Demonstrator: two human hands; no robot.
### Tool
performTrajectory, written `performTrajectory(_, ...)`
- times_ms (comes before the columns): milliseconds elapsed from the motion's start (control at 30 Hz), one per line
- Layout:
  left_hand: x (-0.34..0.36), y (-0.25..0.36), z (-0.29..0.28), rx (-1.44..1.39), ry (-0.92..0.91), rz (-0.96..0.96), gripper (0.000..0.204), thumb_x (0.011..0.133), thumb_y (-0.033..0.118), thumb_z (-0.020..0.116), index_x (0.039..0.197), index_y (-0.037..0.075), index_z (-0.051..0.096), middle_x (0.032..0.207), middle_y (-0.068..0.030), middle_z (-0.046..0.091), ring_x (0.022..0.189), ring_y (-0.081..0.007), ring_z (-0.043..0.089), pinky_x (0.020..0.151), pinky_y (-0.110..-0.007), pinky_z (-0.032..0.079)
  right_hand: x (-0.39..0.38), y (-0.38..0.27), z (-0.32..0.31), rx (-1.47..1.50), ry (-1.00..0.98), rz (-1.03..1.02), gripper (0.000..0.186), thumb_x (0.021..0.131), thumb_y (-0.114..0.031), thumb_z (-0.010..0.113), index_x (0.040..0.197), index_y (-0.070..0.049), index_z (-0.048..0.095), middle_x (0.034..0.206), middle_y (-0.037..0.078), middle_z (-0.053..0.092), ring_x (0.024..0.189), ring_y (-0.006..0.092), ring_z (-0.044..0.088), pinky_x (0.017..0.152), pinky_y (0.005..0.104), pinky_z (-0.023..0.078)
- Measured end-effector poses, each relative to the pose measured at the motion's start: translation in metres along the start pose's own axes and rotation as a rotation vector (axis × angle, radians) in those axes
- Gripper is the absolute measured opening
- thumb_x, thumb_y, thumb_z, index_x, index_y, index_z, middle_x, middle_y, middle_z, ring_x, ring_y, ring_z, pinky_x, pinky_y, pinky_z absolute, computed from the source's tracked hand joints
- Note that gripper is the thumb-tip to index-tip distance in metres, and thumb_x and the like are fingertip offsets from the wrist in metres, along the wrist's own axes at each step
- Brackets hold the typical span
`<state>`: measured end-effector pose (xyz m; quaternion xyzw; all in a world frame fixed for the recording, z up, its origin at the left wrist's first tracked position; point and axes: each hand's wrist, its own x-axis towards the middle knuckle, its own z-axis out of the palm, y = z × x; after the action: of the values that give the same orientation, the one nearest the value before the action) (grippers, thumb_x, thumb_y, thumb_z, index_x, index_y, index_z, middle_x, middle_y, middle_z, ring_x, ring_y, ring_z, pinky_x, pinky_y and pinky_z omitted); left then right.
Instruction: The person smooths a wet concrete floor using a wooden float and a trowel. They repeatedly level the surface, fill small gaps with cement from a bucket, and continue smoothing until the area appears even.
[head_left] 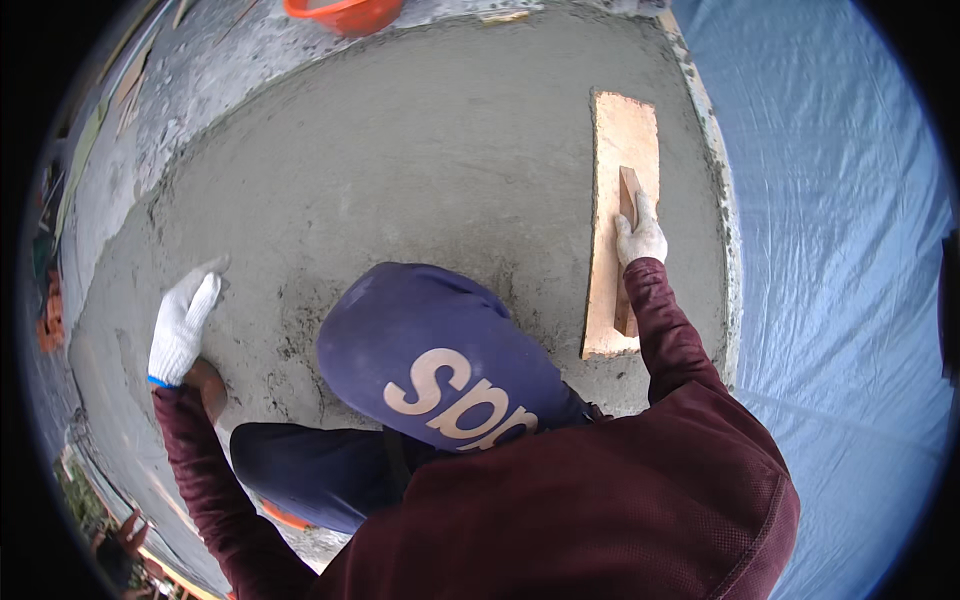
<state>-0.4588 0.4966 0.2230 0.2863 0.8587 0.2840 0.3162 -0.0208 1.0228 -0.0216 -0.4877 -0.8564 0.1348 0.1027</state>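
Observation:
My right hand, in a white knit glove, is wrapped round the raised bar handle of a long wooden float. The float lies flat on wet grey cement, its length pointing away from me. On the left, my left hand wears a white glove with a blue cuff. Its fingers stretch forward over the cement, holding nothing that I can see, and the fingertips look grey. Whether they touch the surface I cannot tell. A brown rounded shape shows beside that wrist, partly hidden.
Blue plastic sheeting runs along the right, past a pale edge strip bordering the cement. An orange basin stands at the far edge. My bent knees are over the near cement, which is rough and pitted there.

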Motion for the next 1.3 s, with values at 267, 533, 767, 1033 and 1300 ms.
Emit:
performTrajectory(267, -0.127, 0.076, 0.098, 0.128, -0.424, 0.159, 0.04, 0.105, 0.045, 0.057, 0.105, 0.007, 0.071, 0.089, -0.0156, 0.071, 0.092, -0.038, 0.072, 0.081, -0.05, 0.057, 0.067, -0.298, 0.109, -0.203, -0.477, -0.877, 0.072, 0.096, -0.032, 0.071, 0.161, -0.025, 0.042, 0.125, 0.024, 0.069, 0.108, 0.0429, 0.071, 0.094, 0.0514, 0.058)
performTrajectory(533, -0.198, 0.119, 0.11, -0.219, -0.425, -0.156, 0.042, 0.103, 0.045, 0.061, 0.113, 0.005, 0.066, 0.085, -0.0091, 0.069, 0.079, -0.0283, 0.072, 0.069, -0.041, 0.056, -0.019, -0.58, 0.208, -0.316, -0.579, -1.342, 0.064, 0.105, -0.042, 0.058, 0.164, -0.034, 0.035, 0.127, 0.019, 0.071, 0.118, 0.0386, 0.069, 0.101, 0.0522, 0.055)
performTrajectory(767, -0.275, 0.164, 0.132, -0.485, -0.331, -0.245, 0.036, 0.097, 0.042, 0.067, 0.093, 0.006, 0.069, 0.077, -0.0103, 0.069, 0.071, -0.0305, 0.071, 0.065, -0.043, 0.053, -0.145, -0.536, 0.163, -0.383, -0.859, -1.805, 0.054, 0.106, -0.032, 0.058, 0.158, -0.039, 0.045, 0.114, 0.014, 0.067, 0.107, 0.0311, 0.068, 0.094, 0.0475, 0.057)
performTrajectory(1033, -0.307, 0.203, 0.166, -0.818, -0.405, -0.14, 0.043, 0.103, 0.039, 0.055, 0.089, 0.006, 0.077, 0.08, -0.0159, 0.072, 0.079, -0.0381, 0.073, 0.074, -0.052, 0.055, -0.117, -0.492, 0.064, -0.661, -0.918, -1.46, 0.062, 0.106, -0.033, 0.059, 0.162, -0.044, 0.036, 0.121, 0.014, 0.066, 0.116, 0.035, 0.068, 0.098, 0.048, 0.055)
performTrajectory(1300, -0.351, 0.181, 0.208, -0.649, -0.845, -0.276, 0.066, 0.107, 0.059, 0.035, 0.105, 0.009, 0.077, 0.105, -0.018, 0.076, 0.103, -0.0421, 0.07, 0.094, -0.052, 0.052, -0.046, -0.379, -0.136, -0.448, -0.652, -0.689, 0.082, 0.097, -0.039, 0.073, 0.167, -0.028, 0.03, 0.138, 0.02, 0.067, 0.127, 0.0391, 0.065, 0.106, 0.0462, 0.052)
